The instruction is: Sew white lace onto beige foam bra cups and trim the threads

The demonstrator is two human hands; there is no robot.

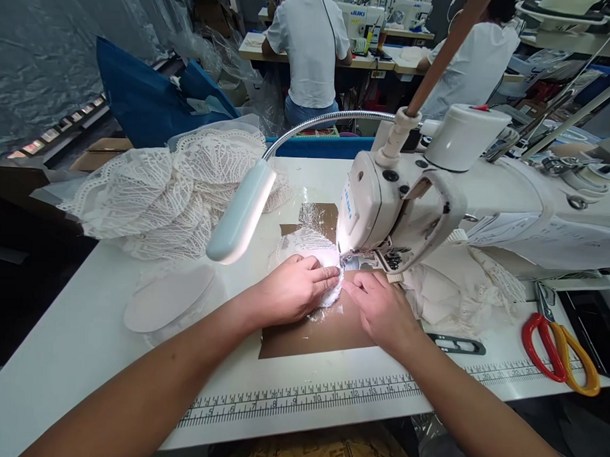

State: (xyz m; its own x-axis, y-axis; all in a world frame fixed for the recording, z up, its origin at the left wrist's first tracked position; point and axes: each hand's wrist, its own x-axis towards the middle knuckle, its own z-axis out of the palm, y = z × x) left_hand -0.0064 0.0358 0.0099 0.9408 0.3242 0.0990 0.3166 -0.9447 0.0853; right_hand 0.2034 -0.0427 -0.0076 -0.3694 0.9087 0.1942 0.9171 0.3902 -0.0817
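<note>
A small white lace-edged fabric piece (328,257) lies under the needle area of a white JUKI sewing machine (368,204). My left hand (303,285) rests on top of it, fingers together and pressing the fabric close to the presser foot. On the other side of the fabric's edge, my right hand (377,303) is closed, with the thumb and forefinger pinched at the rim. What lies between those fingertips is mostly hidden. Brown tape (311,339) covers the tabletop beneath both hands.
A lace pile (151,190) sits at left, near pale oval pieces (170,298). A lamp (243,210) hangs over the table. Right of the machine are more lace fabric (453,287), a dark flat tool (456,344) and scissors (561,351). Co-workers (311,49) sit beyond.
</note>
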